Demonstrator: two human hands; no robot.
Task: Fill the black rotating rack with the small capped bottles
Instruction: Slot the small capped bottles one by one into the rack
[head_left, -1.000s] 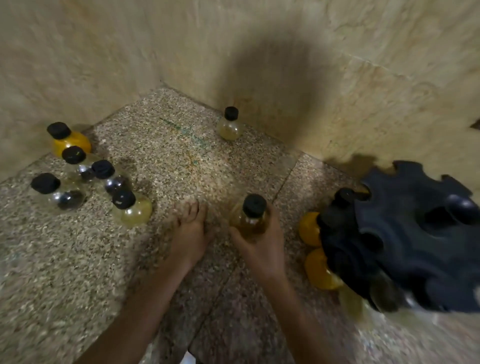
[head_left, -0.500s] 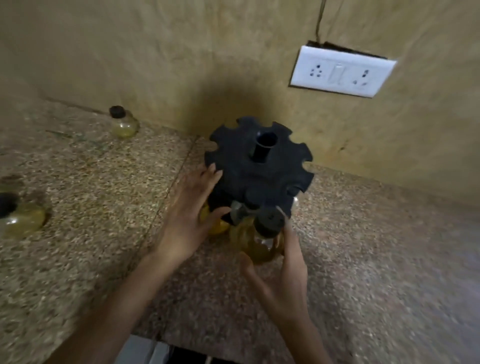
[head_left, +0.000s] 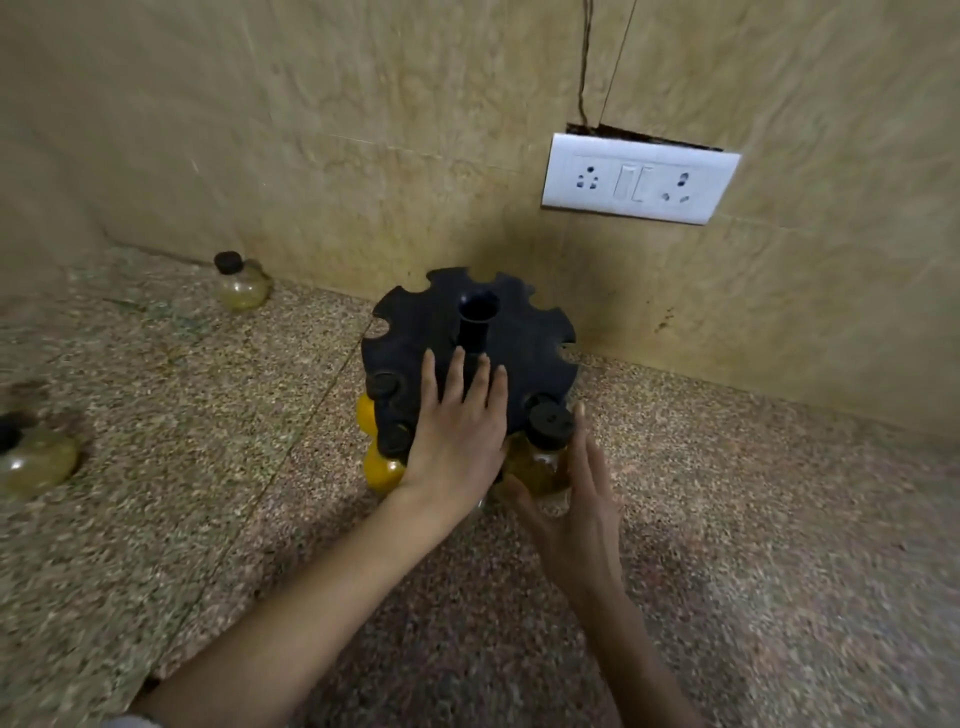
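The black rotating rack stands on the speckled counter near the wall, its notched top disc facing me. My left hand lies flat on the disc's near side, fingers spread. A pale yellow bottle with a black cap hangs in a near-right notch; my right hand cups it from below and from the right, fingers loosely apart. Two orange bottles with black caps hang in the near-left notches.
A lone capped bottle stands by the back wall at left. Another pale bottle is cut off by the left edge. A white socket plate sits on the wall above the rack. The counter stretches right.
The view swung from the loose bottles to the rack. My right hand carried a pale bottle into a near-right notch and loosened around it. My left hand moved onto the disc's top.
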